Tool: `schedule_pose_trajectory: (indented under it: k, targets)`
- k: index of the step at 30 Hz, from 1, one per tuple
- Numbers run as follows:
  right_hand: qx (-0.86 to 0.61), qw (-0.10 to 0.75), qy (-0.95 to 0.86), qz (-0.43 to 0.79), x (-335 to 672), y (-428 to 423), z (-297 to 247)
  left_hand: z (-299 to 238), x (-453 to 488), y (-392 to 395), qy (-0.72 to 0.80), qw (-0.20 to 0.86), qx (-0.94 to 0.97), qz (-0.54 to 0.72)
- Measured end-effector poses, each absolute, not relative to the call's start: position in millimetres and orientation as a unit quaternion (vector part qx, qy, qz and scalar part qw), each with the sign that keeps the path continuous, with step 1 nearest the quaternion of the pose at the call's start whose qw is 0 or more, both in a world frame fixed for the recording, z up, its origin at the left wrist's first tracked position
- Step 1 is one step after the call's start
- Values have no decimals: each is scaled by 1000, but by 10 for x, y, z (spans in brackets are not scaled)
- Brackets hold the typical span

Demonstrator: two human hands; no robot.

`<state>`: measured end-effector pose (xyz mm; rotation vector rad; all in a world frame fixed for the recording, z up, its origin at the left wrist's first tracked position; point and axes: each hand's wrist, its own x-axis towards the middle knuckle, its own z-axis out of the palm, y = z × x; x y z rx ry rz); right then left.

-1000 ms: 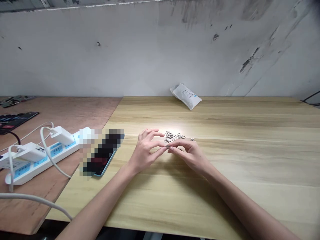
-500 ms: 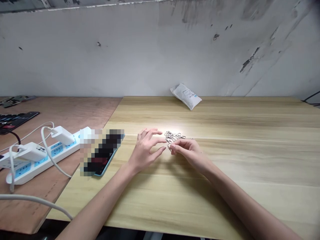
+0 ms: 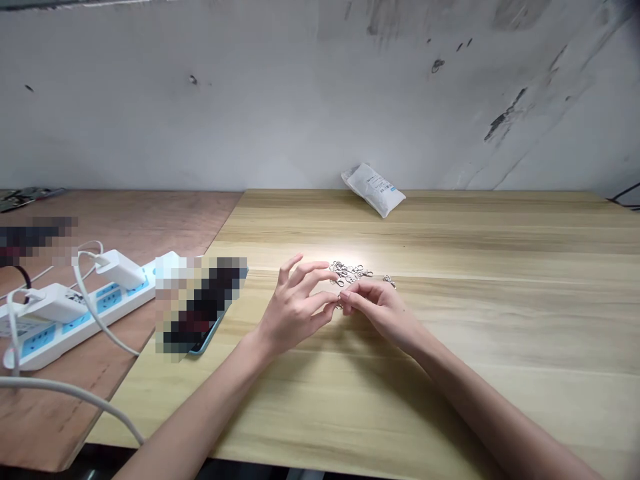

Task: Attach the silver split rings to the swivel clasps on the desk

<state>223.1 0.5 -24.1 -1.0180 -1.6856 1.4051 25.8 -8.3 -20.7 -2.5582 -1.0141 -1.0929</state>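
Observation:
My right hand is closed in a pinch on a small metal key ring clasp, most of it hidden by the fingers. My left hand meets it from the other side, thumb and index finger closed on the same clasp, the other fingers raised and spread. Just beyond the fingertips lies a loose pile of silvery key ring clasps. Another small metal clasp rests apart from the pile, behind my right hand's knuckles.
A white plastic packet with a label lies near the wall. Left of my hands is a phone, partly pixelated. A white power strip with chargers and cables sits on the adjoining brown table.
My left hand has moved right, and its thumb and index finger have closed on the clasp in my right hand. Its other fingers have lifted. The view has shifted slightly.

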Motion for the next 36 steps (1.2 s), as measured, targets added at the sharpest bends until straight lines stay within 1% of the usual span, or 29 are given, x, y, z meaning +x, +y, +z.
schedule_pose_trajectory:
  k: [7, 12, 15, 17, 22, 25, 30, 36]
  targets:
    - [-369, 363, -736, 436, 2252, -20, -206, -166, 248, -111, -386, -46, -820, -420]
    - [-374, 362, -772, 366, 2257, -30, -193, -154, 261, -116, -390, -67, -808, -435]
    - [-391, 351, -788, 321, 2262, -38, -198, -156, 275, -116, -383, -79, -821, -416]
    - [-396, 345, -792, 311, 2263, -44, -200, -159, 274, -116, -379, -99, -830, -397]
    - [-403, 329, -779, 350, 2258, -50, -180, -153, 255, -107, -373, -117, -838, -382]
    - [-395, 326, -760, 400, 2256, -44, -165, -144, 246, -96, -370, -117, -840, -379]
    - [-370, 327, -722, 485, 2257, -24, -169, -129, 216, -73, -348, -152, -842, -383]
    - [-370, 319, -728, 481, 2255, -18, -166, -143, 198, -77, -354, -163, -845, -367]
